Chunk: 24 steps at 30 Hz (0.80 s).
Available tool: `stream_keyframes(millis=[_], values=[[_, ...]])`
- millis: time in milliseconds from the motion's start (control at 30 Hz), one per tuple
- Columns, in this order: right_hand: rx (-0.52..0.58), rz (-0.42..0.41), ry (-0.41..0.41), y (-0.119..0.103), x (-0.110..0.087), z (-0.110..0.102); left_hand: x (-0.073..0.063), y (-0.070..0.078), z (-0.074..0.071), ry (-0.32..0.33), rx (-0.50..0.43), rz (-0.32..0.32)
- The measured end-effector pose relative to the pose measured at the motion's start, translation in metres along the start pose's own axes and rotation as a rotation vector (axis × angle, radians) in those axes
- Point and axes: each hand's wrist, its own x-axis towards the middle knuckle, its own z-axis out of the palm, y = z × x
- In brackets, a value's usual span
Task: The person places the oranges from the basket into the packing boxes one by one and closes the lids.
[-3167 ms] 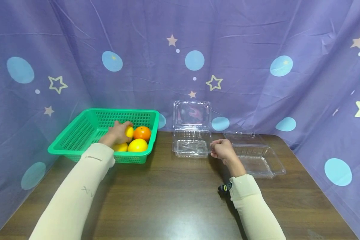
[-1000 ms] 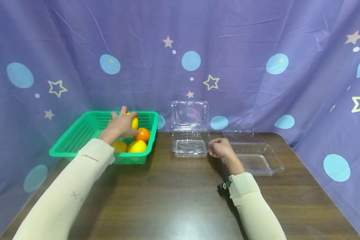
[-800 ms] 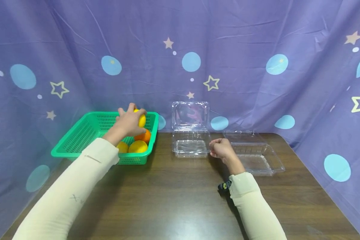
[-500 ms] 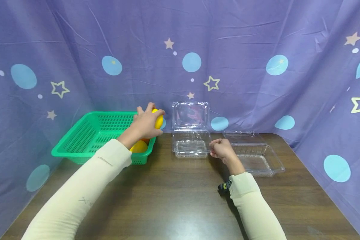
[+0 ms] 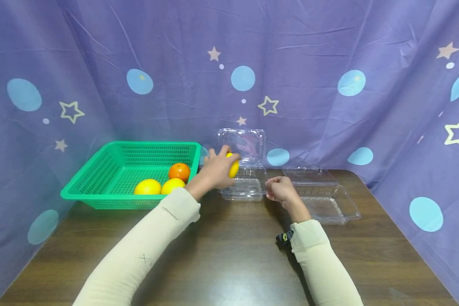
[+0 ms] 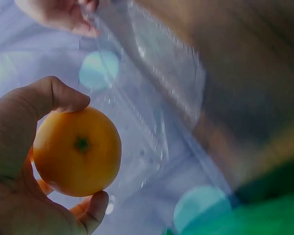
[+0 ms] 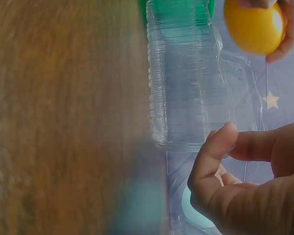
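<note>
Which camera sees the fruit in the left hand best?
Left wrist view. There the fruit looks big and nearly whole, with its green stem spot showing; the left hand only covers its edges. The head view shows only part, beyond that hand. The right wrist view cuts off its top.

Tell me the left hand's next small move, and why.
Probably lower the left hand slightly, easing its yellow fruit toward the clear container. The right wrist view shows the fruit held higher than the container and apart from it; the lid stands raised, and the right hand pinches the container's edge, which should help steady it.
</note>
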Motion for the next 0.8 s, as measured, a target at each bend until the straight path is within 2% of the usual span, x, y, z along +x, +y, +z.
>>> stream_keyframes(millis=[200, 433, 800], values=[[-0.001, 0.004, -0.001, 0.0, 0.0, 0.0, 0.007, 0.014, 0.024, -0.005, -0.033, 0.025], [0.005, 0.002, 0.006, 0.001, 0.002, -0.001, 0.012, 0.016, 0.046, -0.014, -0.106, 0.008], [0.03, 0.003, -0.002, 0.003, 0.004, -0.001, 0.017, 0.013, 0.062, -0.053, -0.169, -0.042]])
